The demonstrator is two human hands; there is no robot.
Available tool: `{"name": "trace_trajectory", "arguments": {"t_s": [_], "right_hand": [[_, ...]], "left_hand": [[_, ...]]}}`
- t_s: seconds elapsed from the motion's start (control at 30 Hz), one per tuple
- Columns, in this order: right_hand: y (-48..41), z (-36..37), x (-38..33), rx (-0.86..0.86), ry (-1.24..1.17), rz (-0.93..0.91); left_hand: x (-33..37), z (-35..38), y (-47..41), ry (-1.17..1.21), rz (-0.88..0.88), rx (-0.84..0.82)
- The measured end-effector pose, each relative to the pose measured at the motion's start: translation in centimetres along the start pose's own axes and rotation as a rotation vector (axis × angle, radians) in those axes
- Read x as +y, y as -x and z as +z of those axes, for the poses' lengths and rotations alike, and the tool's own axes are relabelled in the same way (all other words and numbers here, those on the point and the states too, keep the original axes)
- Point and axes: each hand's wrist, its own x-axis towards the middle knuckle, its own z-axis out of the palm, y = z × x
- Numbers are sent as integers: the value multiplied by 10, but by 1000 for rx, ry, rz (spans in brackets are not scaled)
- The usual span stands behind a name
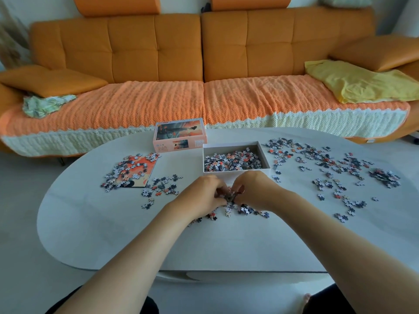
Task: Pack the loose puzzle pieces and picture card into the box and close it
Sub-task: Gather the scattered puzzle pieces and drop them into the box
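A pale, rounded table point(113, 234) stood on a light floor in front of a long orange sofa point(156, 48). The sofa's seat was covered by an orange and cream knitted throw point(147, 105), with a yellow cloth point(353, 82) lying on its right end and a leaf-patterned cloth point(45, 105) on its left.

At the far edge of the table sat the box lid point(180, 137), printed side up. Just right of it stood the open box point(237, 174), its bottom covered with a layer of packed pieces point(231, 160). To the left lay the picture card point(138, 171), flat, with many pieces scattered on top of it and around it. Loose puzzle pieces point(328, 164) spread widely over the right half of the table, thickening into a small heap near the right edge. More lay on the table directly under the hands.

Both bare forearms reached in from the near edge. The left hand point(204, 193) and right hand point(254, 191) met just in front of the box's near wall, fingers curled inward, together grasping a bunch of pieces point(230, 196) between them, just above the table.
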Motion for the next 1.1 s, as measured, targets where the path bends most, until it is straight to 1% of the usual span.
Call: {"name": "trace_trajectory", "arguments": {"t_s": [0.13, 0.23, 0.33, 0.4, 0.5, 0.57, 0.6, 0.67, 0.77, 0.87, 1.0, 1.1], "right_hand": [[-2, -4, 0, 9, -37, 5], [-3, -9, -1, 13, -122, 8], [-6, -22, -2, 69, -202, 16], [-10, -31, 0, 136, -265, 13], [-19, -40, 4, 340, -349, 18], [-26, -41, 6, 439, -339, 22], [-29, -40, 7, 447, -315, 25], [-36, -36, 8, 406, -251, 29], [-40, -32, 10, 333, -172, 9], [-37, -34, 10, 345, -155, -19], [-24, -39, 10, 370, -141, -111], [-11, -38, 6, 261, -110, -191]], "left_hand": [[-1, -2, -2, 42, -40, 29], [-1, -7, -4, 136, -93, 24], [-1, -16, -9, 227, -129, 61], [-1, -23, -15, 251, -132, 125], [-5, -30, -31, 295, -137, 252], [-6, -30, -44, 286, -134, 329], [-7, -28, -50, 269, -128, 353], [-6, -23, -59, 223, -120, 351], [-5, -20, -64, 165, -100, 272], [-6, -21, -60, 107, -63, 234], [-10, -22, -43, 36, 64, 272], [-8, -22, -26, 4, 168, 313]]}}
